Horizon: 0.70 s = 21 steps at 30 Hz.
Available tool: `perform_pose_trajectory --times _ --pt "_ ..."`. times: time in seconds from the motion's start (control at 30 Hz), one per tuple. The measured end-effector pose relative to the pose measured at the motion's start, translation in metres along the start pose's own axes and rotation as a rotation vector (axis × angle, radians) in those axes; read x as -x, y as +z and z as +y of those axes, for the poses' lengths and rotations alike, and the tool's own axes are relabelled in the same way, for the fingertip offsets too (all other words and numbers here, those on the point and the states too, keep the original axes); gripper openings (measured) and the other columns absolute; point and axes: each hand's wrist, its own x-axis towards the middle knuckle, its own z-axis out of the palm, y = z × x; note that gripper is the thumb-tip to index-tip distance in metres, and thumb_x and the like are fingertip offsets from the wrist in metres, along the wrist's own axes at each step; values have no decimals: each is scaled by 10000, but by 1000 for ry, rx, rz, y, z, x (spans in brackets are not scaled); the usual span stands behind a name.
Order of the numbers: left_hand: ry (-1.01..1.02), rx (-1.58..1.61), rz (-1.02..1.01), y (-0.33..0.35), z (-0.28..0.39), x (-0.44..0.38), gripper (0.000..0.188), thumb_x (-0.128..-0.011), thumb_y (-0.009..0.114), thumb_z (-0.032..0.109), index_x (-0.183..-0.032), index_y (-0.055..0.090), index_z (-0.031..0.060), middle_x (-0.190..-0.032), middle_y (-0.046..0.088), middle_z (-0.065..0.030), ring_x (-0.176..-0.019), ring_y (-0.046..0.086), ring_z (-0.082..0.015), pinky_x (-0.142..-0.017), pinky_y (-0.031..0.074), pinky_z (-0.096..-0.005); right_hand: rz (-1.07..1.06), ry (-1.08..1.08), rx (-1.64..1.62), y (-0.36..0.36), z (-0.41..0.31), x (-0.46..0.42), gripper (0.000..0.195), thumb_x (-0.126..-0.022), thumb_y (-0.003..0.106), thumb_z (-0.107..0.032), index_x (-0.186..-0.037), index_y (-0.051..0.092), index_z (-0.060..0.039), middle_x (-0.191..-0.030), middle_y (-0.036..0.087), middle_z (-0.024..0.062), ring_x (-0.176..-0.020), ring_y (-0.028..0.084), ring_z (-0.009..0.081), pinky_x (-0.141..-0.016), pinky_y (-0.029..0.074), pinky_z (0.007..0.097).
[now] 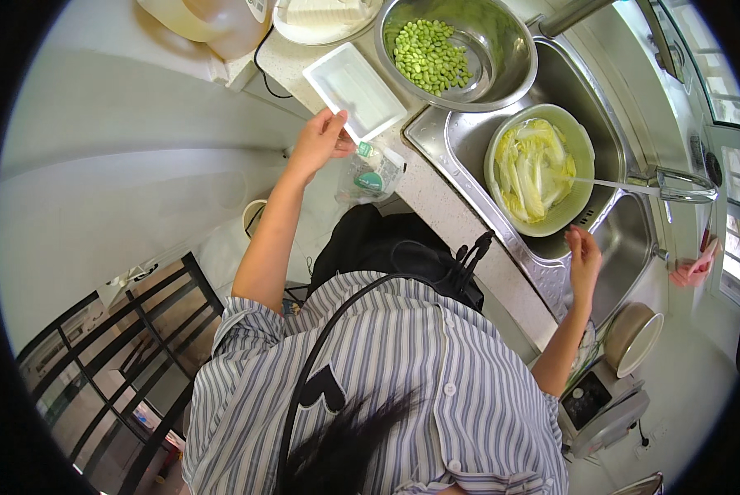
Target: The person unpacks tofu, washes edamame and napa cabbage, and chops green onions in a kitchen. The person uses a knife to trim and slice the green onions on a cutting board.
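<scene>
My left hand pinches the near corner of a shallow white plastic tray beside the counter edge. A clear plastic wrapper with green printing hangs just below those fingers; whether they grip it too is unclear. My right hand hovers over the sink with loosely curled fingers and nothing visible in it. Close to it, a pale green plastic basin stands in the larger sink bowl, holding yellow-green cabbage leaves in water. Water runs into it from the faucet.
A stainless steel bowl of shelled green beans overlaps the sink's far end. Behind the tray, a white plate bears a block of tofu. A large oil jug and pink rubber gloves are at the sides.
</scene>
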Motion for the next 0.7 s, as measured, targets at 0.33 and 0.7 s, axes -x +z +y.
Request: perform_pose_trajectory --times 0.33,0.7 --pt "138 148 26 -36 62 35 309 -945 455 266 -1039 512 -22 -907 526 -110 -623 655 -217 -523 573 -284 -82 -1378 558 130 -257 -32 460 -747 645 -130 -1193 541 -174 -1241 525 34 -1080 521 207 -948 419 370" --pt "177 43 -27 -105 77 63 310 -936 479 288 -1070 545 17 -878 588 -55 -597 611 -127 -567 541 -259 -409 -1236 -174 221 -355 -17 180 -677 639 -77 -856 627 -85 -876 606 40 -879 540 231 -792 436 364"
